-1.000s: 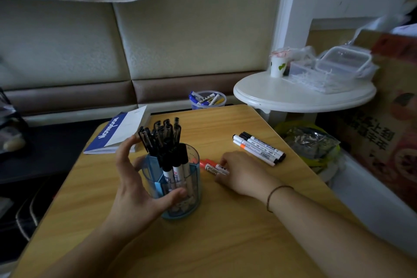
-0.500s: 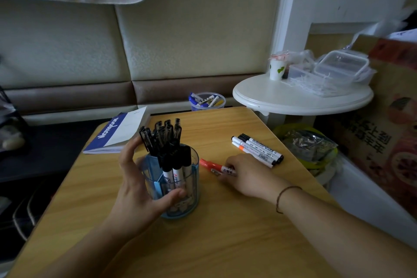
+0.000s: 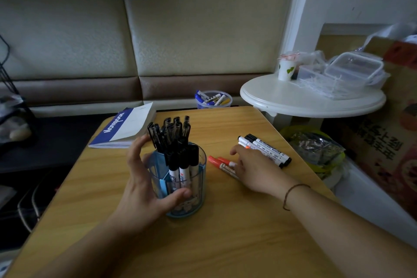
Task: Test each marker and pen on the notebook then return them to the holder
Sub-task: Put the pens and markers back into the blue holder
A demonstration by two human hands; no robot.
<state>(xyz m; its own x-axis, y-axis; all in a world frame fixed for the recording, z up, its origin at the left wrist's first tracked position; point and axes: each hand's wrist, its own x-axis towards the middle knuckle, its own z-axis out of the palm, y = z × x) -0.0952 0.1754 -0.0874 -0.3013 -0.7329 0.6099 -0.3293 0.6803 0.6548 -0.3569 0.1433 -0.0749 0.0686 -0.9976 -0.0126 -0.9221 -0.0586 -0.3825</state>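
Here, the left hand [image 3: 144,189] curls around the clear blue holder [image 3: 180,187], thumb on its near wall and fingers round its left side, grasping it. The holder stands upright near the middle of the tabletop [image 3: 225,244] and carries black pens [image 3: 168,133] and black-capped markers [image 3: 182,165]. The right hand [image 3: 255,169] lies over 2 red markers [image 3: 218,162] just right of the holder; its fingertips touch them, but whether it has taken hold of them I cannot tell (the fingers hide the barrels). Behind that hand, toward the right edge, a small group of whiteboard markers [image 3: 268,149] lies side by side, touching each other. The notebook [image 3: 126,128], closed, with a blue and white cover, rests at the far left corner. Beyond the far edge sits a tub [image 3: 213,99] of more markers, and a round white table [image 3: 311,99] stands to the right.
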